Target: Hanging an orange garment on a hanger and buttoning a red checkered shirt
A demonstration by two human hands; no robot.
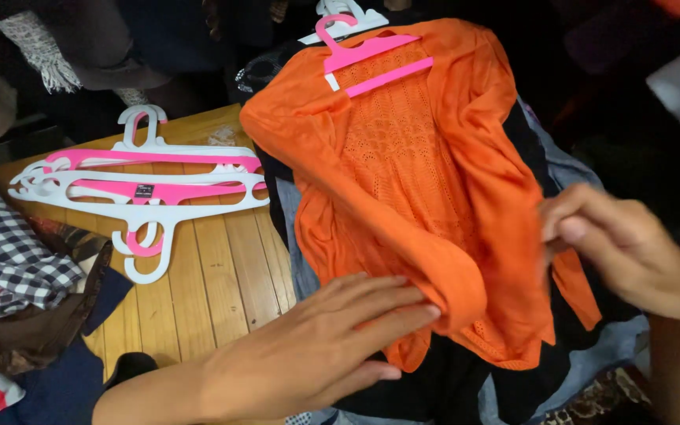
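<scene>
Head view: at left, checked fabric (1, 260) and a stack of pink-and-white hangers (139, 185) are seen on a wooden table (214, 283). At centre, an orange cardigan (403, 181) is already hung on 1 pink hanger (360, 55), atop dark clothes (450, 378). Its lower hem is pressed flat by the left hand (316, 350), fingers extended, while its right edge is pinched by the right hand (619, 244); straightening looks unfinished.

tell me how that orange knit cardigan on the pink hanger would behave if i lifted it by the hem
The orange knit cardigan would probably flop and drape: it already folds softly under the left hand. Its thin, open knit suggests it is light. It might slide off the pink plastic hanger, since it lies loosely on the dark clothes pile.
</scene>
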